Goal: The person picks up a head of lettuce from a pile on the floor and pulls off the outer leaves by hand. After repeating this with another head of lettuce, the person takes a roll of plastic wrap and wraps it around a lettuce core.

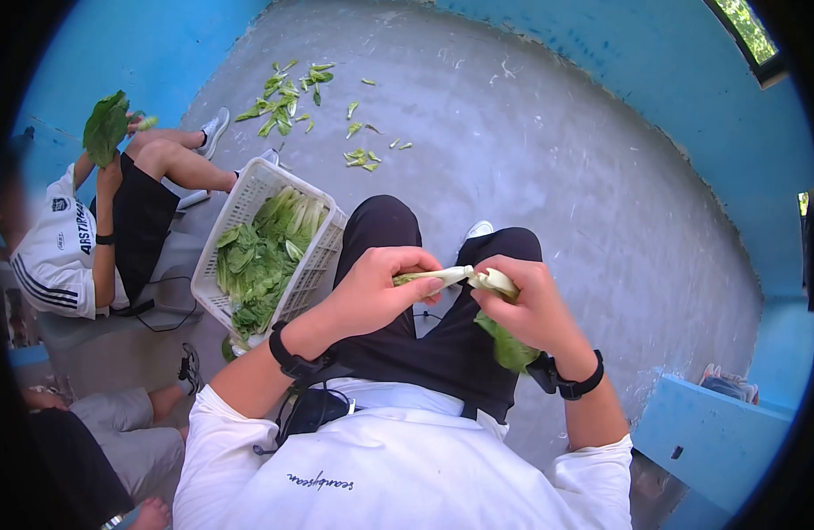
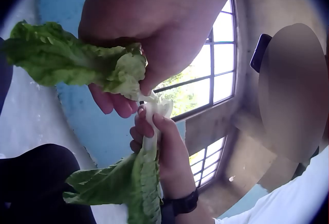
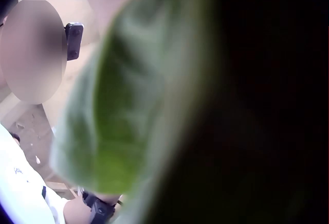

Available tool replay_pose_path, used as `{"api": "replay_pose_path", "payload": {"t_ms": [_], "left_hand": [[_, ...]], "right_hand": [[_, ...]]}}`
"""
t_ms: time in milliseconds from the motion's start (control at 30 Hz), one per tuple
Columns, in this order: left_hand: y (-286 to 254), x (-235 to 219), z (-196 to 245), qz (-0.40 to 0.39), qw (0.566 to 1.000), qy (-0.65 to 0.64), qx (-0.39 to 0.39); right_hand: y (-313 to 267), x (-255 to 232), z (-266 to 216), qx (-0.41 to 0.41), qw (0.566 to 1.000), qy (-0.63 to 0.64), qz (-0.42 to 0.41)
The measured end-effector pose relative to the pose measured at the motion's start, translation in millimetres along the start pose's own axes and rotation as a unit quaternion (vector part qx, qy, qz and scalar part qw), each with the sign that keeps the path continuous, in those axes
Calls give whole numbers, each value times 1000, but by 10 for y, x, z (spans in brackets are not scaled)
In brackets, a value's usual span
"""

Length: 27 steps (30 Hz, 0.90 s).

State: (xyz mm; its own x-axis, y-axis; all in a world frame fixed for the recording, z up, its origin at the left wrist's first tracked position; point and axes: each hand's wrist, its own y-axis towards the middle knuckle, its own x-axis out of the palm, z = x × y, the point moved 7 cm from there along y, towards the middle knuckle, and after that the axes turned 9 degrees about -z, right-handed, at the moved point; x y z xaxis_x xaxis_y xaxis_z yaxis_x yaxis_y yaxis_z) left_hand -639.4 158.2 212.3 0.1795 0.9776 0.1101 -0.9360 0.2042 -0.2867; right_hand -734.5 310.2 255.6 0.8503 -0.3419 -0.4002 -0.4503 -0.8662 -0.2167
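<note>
Both hands gripping one leafy green — frame center.
We're seeing left hand (image 1: 372, 287) and right hand (image 1: 526, 305) pinching its pale stalk (image 1: 451, 276); white basket (image 1: 248, 190) sitting left.

The person wears a white short-sleeved shirt (image 1: 398, 468) (small dark script across its back), black trousers (image 1: 425, 340), white shoes and black wrist straps.

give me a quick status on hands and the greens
Both hands gripping: left hand, right hand. Leafy stalk held between them over lap. Nothing blocking.
</note>
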Motion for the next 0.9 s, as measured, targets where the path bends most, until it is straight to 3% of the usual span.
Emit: {"api": "replay_pose_path", "payload": {"t_ms": [133,267,400,533,633,733,867,900], "left_hand": [[-38,10,-140,-46,996,-77,-25],[-33,-37,-232,-37,986,-162,26],[18,83,-252,-50,971,-231,14],[59,175,-251,-30,968,-249,19],[102,192,-265,-4,979,-199,45],[116,193,-278,5,990,-130,58],[4,122,-9,35,993,106,47],[-13,114,36,39,988,138,50]], "right_hand": [[-67,-163,187,13,998,51,28],[-106,-284,287,48,986,148,64],[-38,-128,326,36,972,227,42],[37,78,320,32,963,259,71],[56,157,311,63,972,214,71],[67,207,322,42,981,176,74],[49,158,187,-25,991,101,88],[41,155,161,14,995,77,58]]}}
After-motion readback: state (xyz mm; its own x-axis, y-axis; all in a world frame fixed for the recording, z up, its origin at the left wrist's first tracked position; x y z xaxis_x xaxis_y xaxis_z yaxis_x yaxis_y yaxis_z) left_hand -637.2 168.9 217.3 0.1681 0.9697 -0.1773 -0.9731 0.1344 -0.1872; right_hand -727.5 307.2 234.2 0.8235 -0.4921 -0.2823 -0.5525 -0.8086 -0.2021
